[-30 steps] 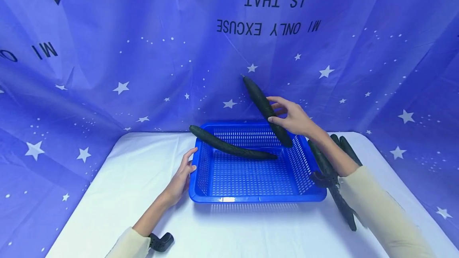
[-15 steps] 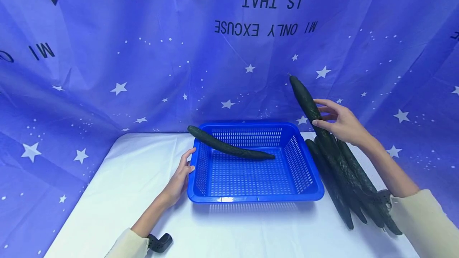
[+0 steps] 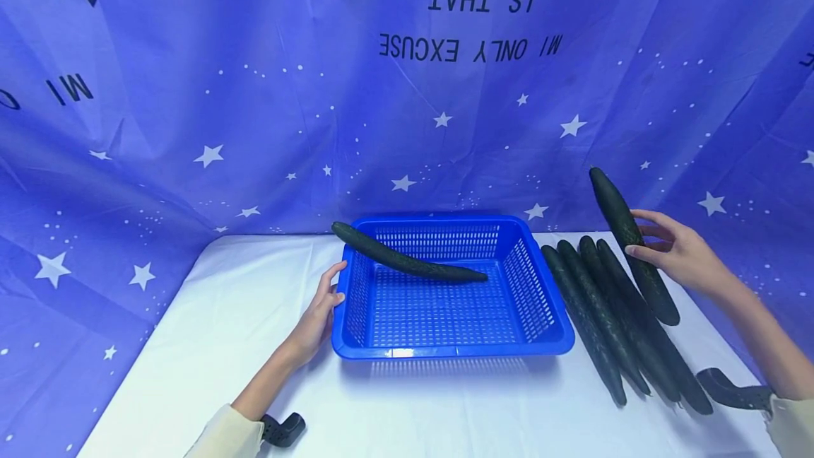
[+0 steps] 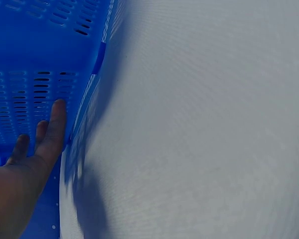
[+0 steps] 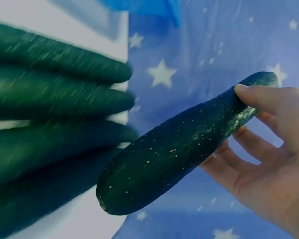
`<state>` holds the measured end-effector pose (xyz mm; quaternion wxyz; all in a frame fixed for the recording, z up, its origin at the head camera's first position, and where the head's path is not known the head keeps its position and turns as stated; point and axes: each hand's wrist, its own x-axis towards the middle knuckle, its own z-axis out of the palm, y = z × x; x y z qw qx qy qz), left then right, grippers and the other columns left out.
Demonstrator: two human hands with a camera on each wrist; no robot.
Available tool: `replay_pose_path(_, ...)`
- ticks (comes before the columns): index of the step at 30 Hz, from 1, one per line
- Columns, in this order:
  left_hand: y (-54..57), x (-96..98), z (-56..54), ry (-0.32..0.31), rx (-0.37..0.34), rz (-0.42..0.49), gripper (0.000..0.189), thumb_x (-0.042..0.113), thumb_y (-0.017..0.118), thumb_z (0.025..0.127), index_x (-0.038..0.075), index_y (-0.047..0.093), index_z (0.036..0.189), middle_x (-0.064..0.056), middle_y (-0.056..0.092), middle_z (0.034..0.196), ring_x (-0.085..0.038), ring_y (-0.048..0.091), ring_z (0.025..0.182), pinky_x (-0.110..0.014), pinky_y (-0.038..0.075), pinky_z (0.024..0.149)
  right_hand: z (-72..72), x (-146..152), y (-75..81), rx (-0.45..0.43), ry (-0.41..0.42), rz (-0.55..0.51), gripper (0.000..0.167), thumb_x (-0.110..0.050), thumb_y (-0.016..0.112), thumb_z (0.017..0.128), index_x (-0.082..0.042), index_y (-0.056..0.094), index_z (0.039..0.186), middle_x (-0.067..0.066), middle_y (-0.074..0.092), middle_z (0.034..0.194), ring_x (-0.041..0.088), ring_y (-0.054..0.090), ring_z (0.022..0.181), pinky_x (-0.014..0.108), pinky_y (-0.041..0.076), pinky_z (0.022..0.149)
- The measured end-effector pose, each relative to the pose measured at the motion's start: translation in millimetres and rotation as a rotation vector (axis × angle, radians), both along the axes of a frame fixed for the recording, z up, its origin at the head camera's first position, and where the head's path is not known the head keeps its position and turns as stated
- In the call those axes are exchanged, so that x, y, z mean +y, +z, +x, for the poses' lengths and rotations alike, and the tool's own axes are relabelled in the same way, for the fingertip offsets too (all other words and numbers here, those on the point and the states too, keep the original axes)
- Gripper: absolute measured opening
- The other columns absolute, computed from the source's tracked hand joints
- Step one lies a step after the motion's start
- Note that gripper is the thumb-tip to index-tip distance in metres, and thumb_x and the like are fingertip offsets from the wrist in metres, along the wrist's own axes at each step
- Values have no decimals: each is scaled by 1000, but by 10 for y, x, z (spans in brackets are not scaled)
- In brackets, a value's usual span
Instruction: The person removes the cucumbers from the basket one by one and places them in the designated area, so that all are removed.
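My right hand (image 3: 689,254) holds a dark green cucumber (image 3: 613,207) at its middle, thumb on one side and fingers on the other. This cucumber is tilted above the right side of a row of cucumbers (image 3: 588,324) lying side by side on the table. In the right wrist view the held cucumber (image 5: 154,164) is apart from the row. A blue perforated basket (image 3: 451,352) stands left of the row. Another cucumber (image 3: 413,263) slants inside it, one end over the left rim. My left hand (image 3: 313,324) touches the basket's left side; its fingers (image 4: 55,127) look straight.
The table has a white cloth (image 3: 235,316). Behind and beside it hangs a purple-blue curtain (image 3: 286,104) with stars and lettering. A black wrist device (image 3: 286,430) is on the left wrist, and another wrist device (image 3: 731,391) is on the right.
My right hand has carried its cucumber from above the basket rightward, across the row, and lower on its right side. The left hand, basket and cucumber inside it have stayed in place.
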<state>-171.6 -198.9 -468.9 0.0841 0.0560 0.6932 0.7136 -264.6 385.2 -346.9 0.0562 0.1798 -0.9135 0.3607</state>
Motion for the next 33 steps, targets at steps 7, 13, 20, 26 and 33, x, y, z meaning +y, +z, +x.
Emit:
replay_pose_path(7, 8, 7, 2, 9, -13, 0, 61, 25, 37, 100, 31, 14, 157, -23, 30, 148, -44, 44, 127, -41, 48, 93, 33, 356, -279, -119, -14, -19, 68, -5, 65, 95, 4, 28, 151, 47, 47, 123, -9, 57, 86, 34, 57, 61)
replay_pose_path(13, 1, 6, -5, -1, -13, 10, 63, 25, 37, 99, 30, 13, 157, -24, 28, 148, -45, 42, 127, -43, 47, 94, 70, 593, -525, -202, -27, -15, 67, -4, 65, 95, -3, 29, 151, 47, 47, 122, -1, 62, 82, 38, 57, 60)
replay_pose_path(20, 0, -3, -6, 0, -16, 5, 62, 26, 37, 100, 32, 14, 156, -23, 30, 147, -44, 46, 125, -42, 49, 92, 115, 782, -744, -246, -43, 48, 68, -11, 67, 95, -2, 29, 151, 39, 49, 125, -6, 56, 90, 35, 53, 63)
replay_pose_path(26, -8, -2, -3, -4, -4, 11, 63, 25, 37, 99, 30, 13, 157, -24, 31, 145, -43, 47, 124, -41, 48, 91, 142, 884, -920, -254, -43, 76, 65, -10, 70, 92, 1, 34, 145, 40, 39, 133, -9, 52, 93, 34, 52, 64)
replay_pose_path(33, -8, -5, -5, 3, -5, -4, 63, 27, 38, 99, 32, 13, 157, -23, 30, 147, -43, 44, 127, -41, 46, 94, 143, 862, -966, -333, -74, 108, 70, -17, 68, 95, 7, 27, 146, 47, 42, 130, 54, 54, 111, 42, 52, 67)
